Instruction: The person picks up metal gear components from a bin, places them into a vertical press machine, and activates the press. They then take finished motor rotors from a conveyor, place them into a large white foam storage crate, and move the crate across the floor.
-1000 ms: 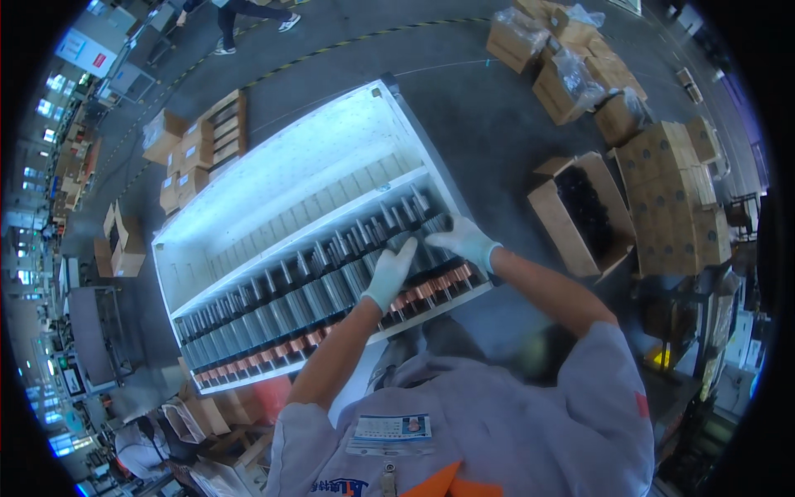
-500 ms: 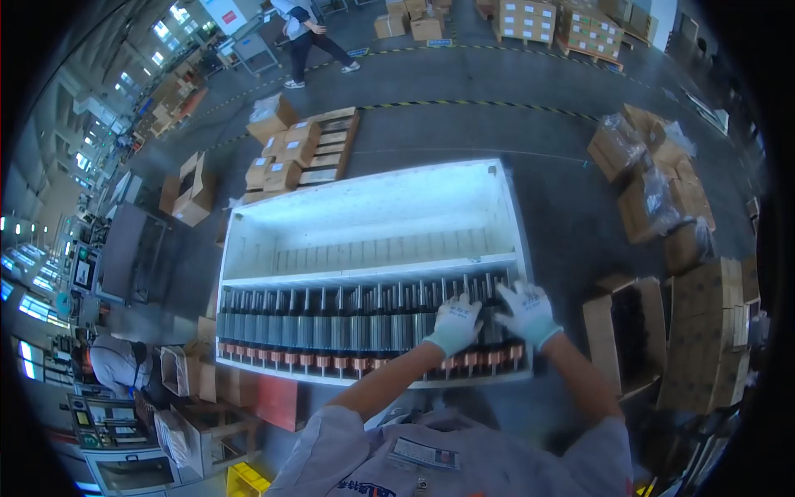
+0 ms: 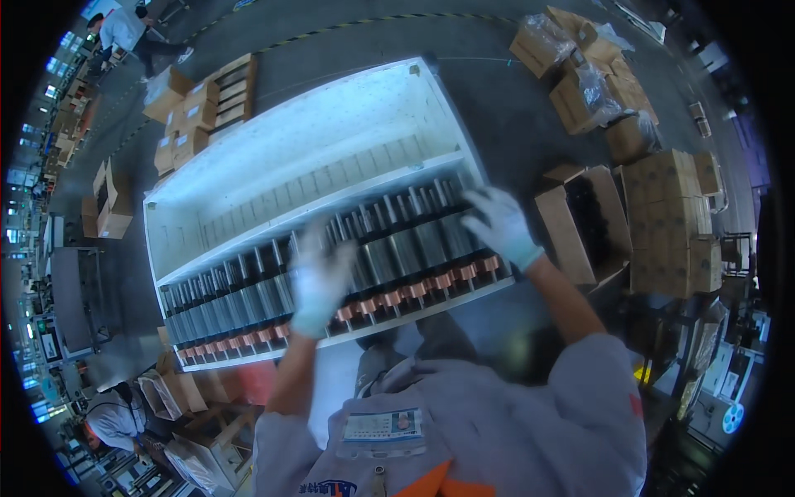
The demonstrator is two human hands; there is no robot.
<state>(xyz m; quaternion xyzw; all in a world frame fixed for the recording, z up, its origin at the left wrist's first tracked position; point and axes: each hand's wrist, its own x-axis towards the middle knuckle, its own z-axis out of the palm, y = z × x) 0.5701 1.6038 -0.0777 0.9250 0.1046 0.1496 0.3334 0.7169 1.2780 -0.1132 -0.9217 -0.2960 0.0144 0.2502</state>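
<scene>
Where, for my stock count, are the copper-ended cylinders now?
In the head view, the cylinders lie in the near half of the white crate, some beneath the left hand.

The left hand (image 3: 321, 277) is basically a smear, fingers all blurred, and it's blocking some of the rotors (image 3: 383, 261), so no telling if it touches any. The dark bits (image 3: 595, 215) in the carton (image 3: 565, 236) are too murky to make out, and the bottom edge chops off the shirt (image 3: 513, 422) and an orange thing (image 3: 443, 482).

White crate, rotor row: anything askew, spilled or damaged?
Nothing stands out. The rotors sit side by side in the white crate, visible copper ends toward the wearer. The blurred left hand hides a few; fine damage can't be judged.
</scene>
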